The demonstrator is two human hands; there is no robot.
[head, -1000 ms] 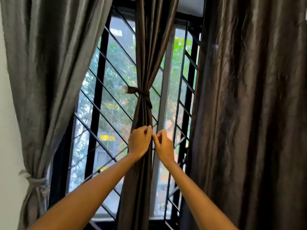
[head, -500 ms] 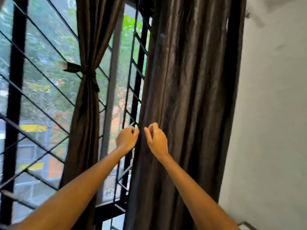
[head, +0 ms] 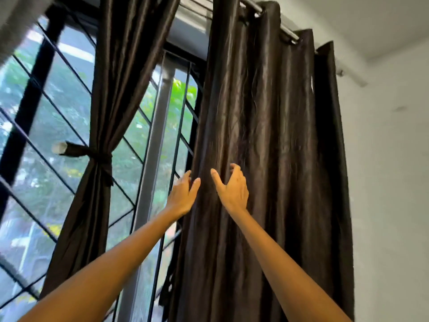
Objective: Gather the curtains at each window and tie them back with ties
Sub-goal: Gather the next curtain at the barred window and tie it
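Note:
A dark brown satin curtain [head: 267, 147] hangs loose from a rod on the right, in front of me. My left hand [head: 183, 194] reaches its left edge with fingers spread and touching the fabric. My right hand [head: 232, 189] is beside it, fingers loosely curved against the folds, thumb apart. Neither hand grips the cloth firmly. To the left, a second brown curtain [head: 102, 101] is gathered and bound at mid-height by a matching tie [head: 102, 158] with one stiff end sticking out left.
A black window grille [head: 30, 101] with diagonal bars covers the glass behind both curtains. A grey window post [head: 157, 140] stands between them. The metal curtain rod [head: 287, 36] runs along the top right. A white wall [head: 390, 182] lies to the right.
My view swung right and up from the tied middle curtain to the loose right curtain. Both hands left the tied curtain, opened, and now reach the loose curtain's folds.

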